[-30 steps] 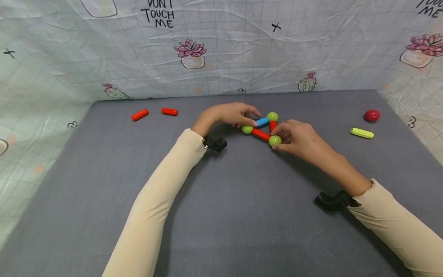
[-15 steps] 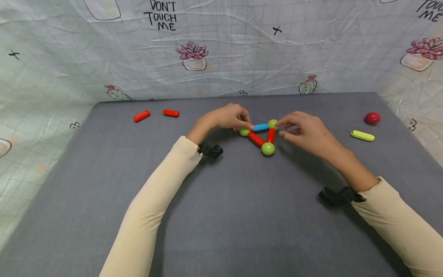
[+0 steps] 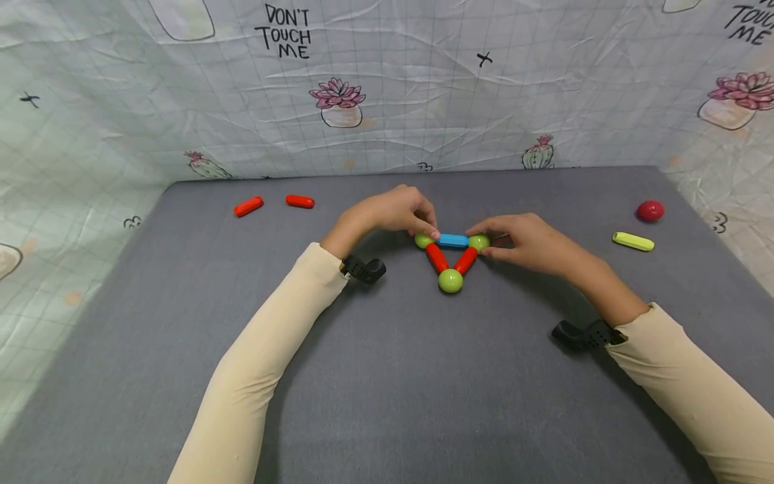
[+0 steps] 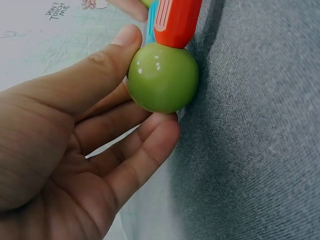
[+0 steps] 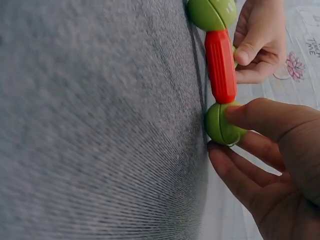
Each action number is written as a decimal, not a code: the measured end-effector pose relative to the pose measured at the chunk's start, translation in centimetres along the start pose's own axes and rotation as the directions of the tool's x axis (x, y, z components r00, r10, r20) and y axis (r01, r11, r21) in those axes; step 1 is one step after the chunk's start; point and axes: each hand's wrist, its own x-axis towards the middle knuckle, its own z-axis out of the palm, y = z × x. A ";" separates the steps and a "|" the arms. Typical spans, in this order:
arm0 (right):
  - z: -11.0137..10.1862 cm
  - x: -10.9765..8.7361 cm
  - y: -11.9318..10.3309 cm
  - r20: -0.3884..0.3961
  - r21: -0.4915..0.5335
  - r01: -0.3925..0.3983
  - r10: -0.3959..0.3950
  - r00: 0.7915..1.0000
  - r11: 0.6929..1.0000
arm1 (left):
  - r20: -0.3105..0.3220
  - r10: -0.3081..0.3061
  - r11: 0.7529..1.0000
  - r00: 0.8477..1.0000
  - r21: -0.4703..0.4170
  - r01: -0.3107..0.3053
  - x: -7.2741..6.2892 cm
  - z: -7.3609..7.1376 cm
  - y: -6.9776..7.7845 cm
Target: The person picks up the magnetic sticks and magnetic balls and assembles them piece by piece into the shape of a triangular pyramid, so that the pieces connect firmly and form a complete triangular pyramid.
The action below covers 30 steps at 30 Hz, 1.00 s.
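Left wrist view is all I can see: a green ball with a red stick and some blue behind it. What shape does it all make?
Observer: A triangle! Two red sticks and one blue stick run between three green balls.
Operator: Cool! Are all three balls being held?
Observer: No, neither the left grip nor the right grip touches the near green ball.
Operator: Is anything else lying way over on the right?
Observer: Yes, a red ball and a yellow-green stick lie there, apart from the triangle.
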 end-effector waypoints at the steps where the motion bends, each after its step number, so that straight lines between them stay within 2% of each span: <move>1: 0.0 -0.1 0.0 -0.002 -0.005 0.001 -0.001 1.000 1.000 | -0.002 -0.001 1.000 1.000 0.003 0.001 0.0 0.0 0.0; 8: 0.3 -0.4 -0.3 -0.027 -0.018 -0.003 0.003 1.000 1.000 | -0.012 -0.002 1.000 1.000 -0.010 0.002 -0.2 0.0 0.0; 12: 0.5 -0.5 -0.2 -0.041 -0.023 -0.013 0.012 0.999 1.000 | -0.005 0.034 0.999 0.999 -0.022 -0.034 -0.2 0.0 -0.2; 17: 0.4 -0.4 -0.1 -0.031 -0.002 -0.005 0.005 1.000 1.000 | 0.026 0.096 0.990 0.995 -0.102 -0.093 -0.5 0.0 -1.2; 23: 0.0 -0.4 0.0 0.022 0.088 -0.016 0.014 1.000 0.996 | 0.032 0.161 0.964 0.986 -0.217 -0.150 -0.9 -0.1 -2.3; 30: -0.1 -0.4 0.1 0.031 0.115 -0.015 0.012 0.999 0.993 | 0.031 0.142 0.956 0.989 -0.265 -0.129 -1.0 -0.2 -2.5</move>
